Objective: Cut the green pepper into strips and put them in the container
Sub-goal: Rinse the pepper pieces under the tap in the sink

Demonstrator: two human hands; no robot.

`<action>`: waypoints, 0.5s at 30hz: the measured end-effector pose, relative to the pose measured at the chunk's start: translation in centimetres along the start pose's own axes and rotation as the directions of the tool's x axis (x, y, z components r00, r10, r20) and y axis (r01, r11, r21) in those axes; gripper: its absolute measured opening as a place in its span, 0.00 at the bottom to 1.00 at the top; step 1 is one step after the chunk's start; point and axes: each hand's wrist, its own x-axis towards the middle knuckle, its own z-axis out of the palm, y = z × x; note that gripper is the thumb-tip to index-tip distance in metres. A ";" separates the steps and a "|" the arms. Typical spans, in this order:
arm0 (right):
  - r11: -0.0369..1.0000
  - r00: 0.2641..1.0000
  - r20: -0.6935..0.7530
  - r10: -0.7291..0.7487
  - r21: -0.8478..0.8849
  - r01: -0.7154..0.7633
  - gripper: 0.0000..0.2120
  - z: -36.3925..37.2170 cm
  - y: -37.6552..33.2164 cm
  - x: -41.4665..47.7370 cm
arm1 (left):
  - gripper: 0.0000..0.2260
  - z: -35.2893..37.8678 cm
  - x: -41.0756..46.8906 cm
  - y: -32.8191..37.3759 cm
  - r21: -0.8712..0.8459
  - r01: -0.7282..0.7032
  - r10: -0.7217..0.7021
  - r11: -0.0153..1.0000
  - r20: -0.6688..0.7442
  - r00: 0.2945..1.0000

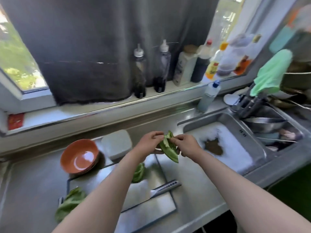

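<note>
Blur: whole view was soft, and the labels on the bottles (161, 68) on the sill well behind the cutting board (151, 211) could not be read.
Left hand (149, 142): raised above the board's far edge, fingers curled, pinching the upper rim of the pepper piece (168, 148).
Right hand (185, 143): just right of the left, fingertips pinching the same piece at its pale inner side; what they picked at was too small to tell.
Pepper piece: in the air between both hands, hollow side up, its tip pointing down toward the board.
Second pepper piece (138, 173): lay on the board, its left part covered by the left forearm.
Third pepper piece (70, 202): at the board's near-left corner, partly hidden by the same forearm.
Knife (165, 186): on the board's right side; handle plain, blade pale and hard to make out against the board.
White container (117, 143): just beyond the board's far edge; open or lidded, I could not tell.
Orange bowl (79, 157): touching the board's far-left corner, beside the container.
Sink (223, 120): right of the board, its basin under foam that hid the contents.
Green cloth (271, 73): draped over the tap, far right of the board.
</note>
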 end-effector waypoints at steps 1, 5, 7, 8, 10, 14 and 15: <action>1.000 1.000 -0.018 0.013 0.019 -0.012 0.13 -2.3 1.3 0.4 | 0.10 2.4 1.3 0.4 -0.006 0.009 -0.009 1.000 0.026 1.000; 0.997 0.998 -0.025 0.051 0.063 -0.049 0.12 -11.0 6.5 1.6 | 0.09 11.7 6.0 1.6 -0.018 0.065 -0.064 0.998 0.055 0.996; 0.994 0.995 -0.043 0.089 0.073 -0.086 0.14 -15.1 9.0 2.6 | 0.09 15.7 8.5 2.0 -0.011 0.090 -0.089 0.996 0.067 0.994; 0.992 0.991 -0.066 0.113 0.068 -0.108 0.14 -17.1 10.2 3.2 | 0.09 17.5 9.6 2.2 -0.009 0.102 -0.101 0.995 0.070 0.992; 0.989 0.979 -0.140 0.146 0.037 -0.142 0.13 -20.6 12.7 5.3 | 0.09 20.7 11.7 2.6 -0.013 0.116 -0.115 0.993 0.062 0.991; 0.988 0.936 -0.328 0.127 -0.036 -0.147 0.06 -26.5 15.0 9.7 | 0.07 25.3 15.2 3.5 0.042 0.134 -0.135 0.990 0.033 0.990; 0.990 0.921 -0.377 0.092 -0.061 -0.124 0.04 -27.8 14.7 10.8 | 0.07 26.2 16.0 3.7 0.049 0.143 -0.144 0.989 0.031 0.989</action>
